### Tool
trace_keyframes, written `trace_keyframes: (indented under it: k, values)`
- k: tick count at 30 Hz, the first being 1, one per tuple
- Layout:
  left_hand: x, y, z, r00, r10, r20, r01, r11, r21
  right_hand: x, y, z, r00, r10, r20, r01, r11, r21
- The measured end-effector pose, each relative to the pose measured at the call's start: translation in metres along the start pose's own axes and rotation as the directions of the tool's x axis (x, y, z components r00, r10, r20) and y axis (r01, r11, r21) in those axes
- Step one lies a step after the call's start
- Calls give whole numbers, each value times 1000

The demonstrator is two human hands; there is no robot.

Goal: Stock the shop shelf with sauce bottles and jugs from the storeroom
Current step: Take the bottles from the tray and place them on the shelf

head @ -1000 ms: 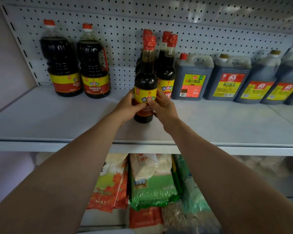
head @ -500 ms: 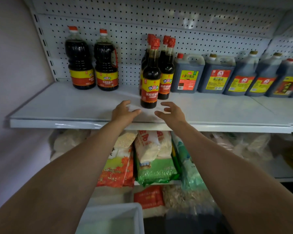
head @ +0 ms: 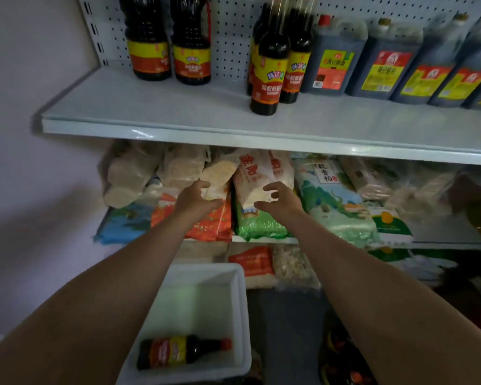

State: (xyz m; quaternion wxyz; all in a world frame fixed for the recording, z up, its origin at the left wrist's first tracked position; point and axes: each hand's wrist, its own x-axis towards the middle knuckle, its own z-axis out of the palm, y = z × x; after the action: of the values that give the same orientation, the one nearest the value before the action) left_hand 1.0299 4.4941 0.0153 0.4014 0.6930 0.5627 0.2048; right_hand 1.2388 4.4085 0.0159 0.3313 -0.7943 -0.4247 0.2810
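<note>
Both hands are empty: the left hand [head: 196, 200] and right hand [head: 279, 202] are hanging with loosely curled fingers in front of the rice bags [head: 257, 201]. Below, one dark sauce bottle [head: 182, 351], red-capped with a red-and-yellow label, is lying on its side in the white bin [head: 206, 290]. Matching bottles [head: 267, 73] are standing upright on the shelf [head: 178, 118] above.

Dark sauce btl [head: 267, 76] upright on shelf [head: 178, 107]; another [head: 182, 351] flat in bin [head: 233, 287].
</note>
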Motion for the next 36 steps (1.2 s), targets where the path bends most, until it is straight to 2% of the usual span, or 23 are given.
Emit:
trace_keyframes:
  k: [4,8,11,15,19,23,28,32,36]
  values:
    - [-16,-47,23,993,-92,73,90,995,34,-13,40,36,990,127,60,-126,992,-21]
    - [-32,-96,51,967,-215,134,204,975,87,-16,95,76,955,225,192,-229,973,-2]
    - [-36,-125,71,936,-301,184,273,949,160,-16,131,97,902,261,343,-244,965,-93]
    - [-43,-158,107,883,-402,241,353,909,222,-13,181,129,844,398,360,-354,917,-183]
    - [-53,-195,147,809,-500,310,424,861,281,-10,219,154,765,444,466,-325,891,-316]
    - [-66,-234,179,747,-548,376,437,831,343,-10,250,175,682,549,483,-422,835,-353]
    - [-77,-278,209,714,-599,363,442,787,430,-9,280,199,634,608,479,-471,794,-384]
    - [-73,-296,225,723,-599,344,430,780,455,-6,290,214,629,614,478,-479,789,-384]
    - [-67,-311,241,718,-601,350,380,761,526,-7,295,222,656,599,458,-493,801,-340]
